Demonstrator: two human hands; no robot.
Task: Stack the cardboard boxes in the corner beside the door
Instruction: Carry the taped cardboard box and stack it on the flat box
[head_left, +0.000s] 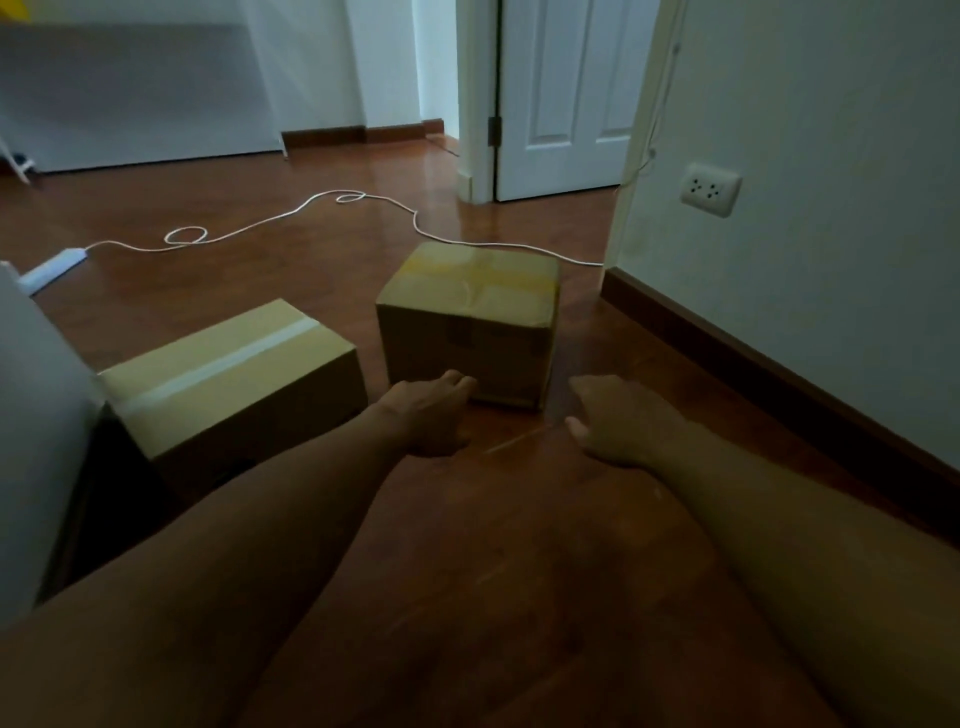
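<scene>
No readable brand, label or writing on either carton; only a dark smudged patch on the near face of the smaller cardboard box (470, 325), too blurred to make out.

Smaller cardboard box standing on the wooden floor (291, 270), roughly mid-frame, upright, near face turned toward the camera, top sealed with yellowish tape running left to right across the flaps. Long axis hard to judge; close to cubic.

Larger cardboard box (234, 379) to its left, lying flat on the floor, low and long, long axis running from near left to far right, with a strip of pale tape (228, 364) along that same line on the top. Near left corner hidden behind a white panel (36, 415) at the frame edge. Small gap of floor between the two boxes.

Left hand (431, 415) stretched forward, knuckles up, fingertips at the lower left of the smaller box's near face, seemingly touching; grip loose, grasping nothing. Right hand (618, 426) just right of that box's lower corner, apart from it, fingers spread, grip released and empty.

Beyond: white door (566, 98) at the back, wall socket (710, 189) on the right wall, white cable (322, 208) looping across the floor to a power strip (52, 267) at far left.
</scene>
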